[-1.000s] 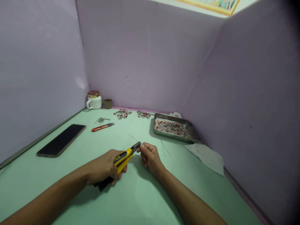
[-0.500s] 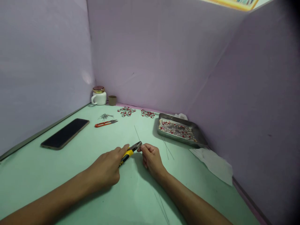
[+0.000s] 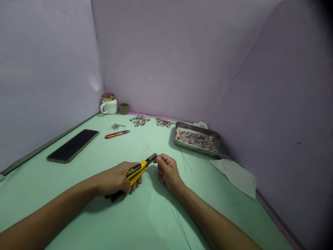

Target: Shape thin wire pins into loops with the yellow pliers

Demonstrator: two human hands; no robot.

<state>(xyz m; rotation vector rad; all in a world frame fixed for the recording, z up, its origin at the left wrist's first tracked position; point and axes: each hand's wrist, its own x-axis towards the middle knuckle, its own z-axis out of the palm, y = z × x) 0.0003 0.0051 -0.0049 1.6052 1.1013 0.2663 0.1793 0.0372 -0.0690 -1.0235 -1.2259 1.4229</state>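
Observation:
My left hand (image 3: pixel 121 178) is wrapped round the yellow and black handles of a pair of pliers (image 3: pixel 137 171). The metal jaws point up and right, meeting the fingertips of my right hand (image 3: pixel 168 170). Those fingers are pinched at the jaw tips on a thin wire (image 3: pixel 149 147), whose free end sticks out up and left past the jaws. What lies right between the fingertips is too small to make out. Loose wires (image 3: pixel 185 160) lie on the table beyond my right hand, and more wires (image 3: pixel 180 224) lie near the right forearm.
A metal tray (image 3: pixel 200 149) of red and clear beads stands at the right, beside white paper (image 3: pixel 238 177). Farther back are beaded pieces (image 3: pixel 139 120), orange thread snips (image 3: pixel 117 134), short wire bits (image 3: pixel 116 126), a lidded mug (image 3: pixel 109 106) and a small cup (image 3: pixel 124 109). A phone (image 3: pixel 73 146) lies left.
My left hand has turned the pliers, so both handles now show, and the hand sits lower on them. The wire's free end has swung leftward. The right hand has barely moved.

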